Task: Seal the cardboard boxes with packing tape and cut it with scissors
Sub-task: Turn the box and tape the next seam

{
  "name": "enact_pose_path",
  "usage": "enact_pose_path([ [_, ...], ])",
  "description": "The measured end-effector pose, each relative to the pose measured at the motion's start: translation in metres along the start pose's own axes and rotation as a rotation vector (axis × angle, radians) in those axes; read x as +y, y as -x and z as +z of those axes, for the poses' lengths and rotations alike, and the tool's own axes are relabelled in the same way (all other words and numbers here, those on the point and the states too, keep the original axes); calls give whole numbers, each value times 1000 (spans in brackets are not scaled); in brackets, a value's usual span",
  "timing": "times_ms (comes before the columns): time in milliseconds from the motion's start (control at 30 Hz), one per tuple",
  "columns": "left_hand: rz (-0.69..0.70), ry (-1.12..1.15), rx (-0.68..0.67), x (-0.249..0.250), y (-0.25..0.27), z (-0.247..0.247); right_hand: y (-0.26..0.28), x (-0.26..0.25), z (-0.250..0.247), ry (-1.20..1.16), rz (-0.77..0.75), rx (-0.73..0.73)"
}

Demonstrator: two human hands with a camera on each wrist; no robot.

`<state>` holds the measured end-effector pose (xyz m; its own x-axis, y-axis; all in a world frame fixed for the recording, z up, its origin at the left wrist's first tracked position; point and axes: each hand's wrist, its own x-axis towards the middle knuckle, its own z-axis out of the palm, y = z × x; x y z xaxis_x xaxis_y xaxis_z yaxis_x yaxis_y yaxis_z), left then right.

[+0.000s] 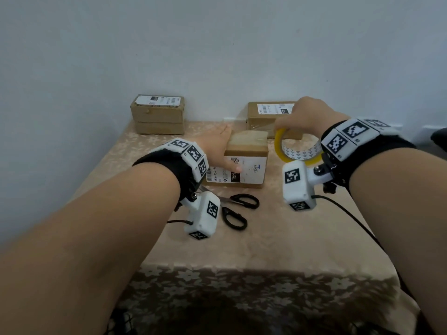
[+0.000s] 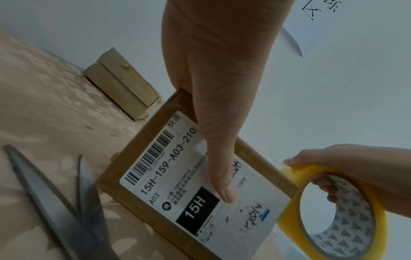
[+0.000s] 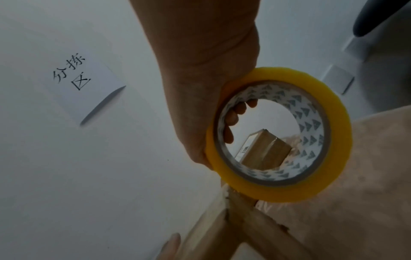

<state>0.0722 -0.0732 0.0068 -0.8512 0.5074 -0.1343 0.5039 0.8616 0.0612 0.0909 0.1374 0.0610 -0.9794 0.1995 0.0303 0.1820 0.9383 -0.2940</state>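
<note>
Cardboard box [image 1: 246,163]: mid-table [image 1: 290,238], label up.
Left wrist view only: scissors [image 2: 57,207] blades spread apart.
Left hand [image 1: 217,146]: flat, thumb on label.
Right hand [image 1: 307,117]: fingers [image 3: 231,119] hooked through tape roll [image 3: 278,133], raised beside box.

Bare cloth on the table [image 1: 278,238] near edge beyond open scissors [image 1: 238,210]; boxes [image 1: 157,114] along the far wall.

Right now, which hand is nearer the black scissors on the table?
Left. The left hand rests on the labelled box just behind the scissors; the right hand holds the tape roll farther off, to their right.
</note>
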Motion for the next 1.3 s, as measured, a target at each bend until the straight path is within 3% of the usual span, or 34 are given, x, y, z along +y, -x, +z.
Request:
enact_pose_path([
  [233, -7, -12, -20, 0, 0, 1, -8, 15, 17, -161, 53, -100],
  [567, -1, -12, -105, 8, 1, -8, -4, 17, 41, -99, 5, -82],
  [767, 182, -74, -33, 58, -12, -5, -1, 15, 42, -23, -42, -9],
  [933, 75, -12, -81, 1, 2, -9, 0, 20, 48, -92, -6, -15],
  [1033, -26, -96, -100, -17, 10, -10, 2, 18, 50, -105, -17, -14],
  [1133, -68, -207, -93, -3, -2, -17, 5, 14, 49, -94, -31, 11],
  [1300, 89, -54, -73, 45, -26, -16, 13, 12, 44, -29, -49, 74],
])
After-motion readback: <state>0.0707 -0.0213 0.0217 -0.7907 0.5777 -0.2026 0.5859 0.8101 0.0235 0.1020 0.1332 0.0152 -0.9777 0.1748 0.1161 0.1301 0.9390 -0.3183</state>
